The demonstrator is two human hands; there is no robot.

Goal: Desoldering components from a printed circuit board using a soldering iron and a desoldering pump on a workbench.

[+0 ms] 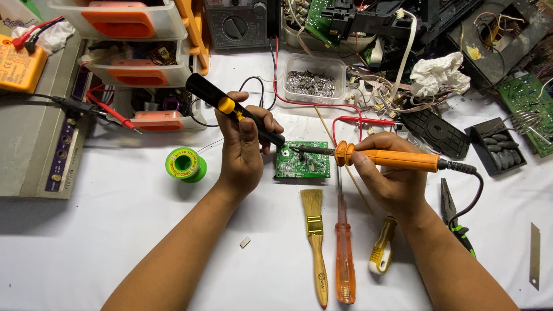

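Observation:
A small green circuit board (303, 160) lies on the white table between my hands. My left hand (242, 147) grips a black desoldering pump (233, 108) with a yellow button, its nozzle down at the board's left edge. My right hand (389, 178) holds an orange-handled soldering iron (391, 158); its dark tip rests on the board's upper part, close to the pump's nozzle. The iron's black cord (475, 190) trails off to the right.
A green solder spool (185, 164) sits left of my left hand. In front lie a paintbrush (315, 242), an orange screwdriver (344, 253) and a yellow-white tool (383, 247). Pliers (452, 213) lie right. A clear tub of metal parts (313, 80), red probes and orange drawers stand behind.

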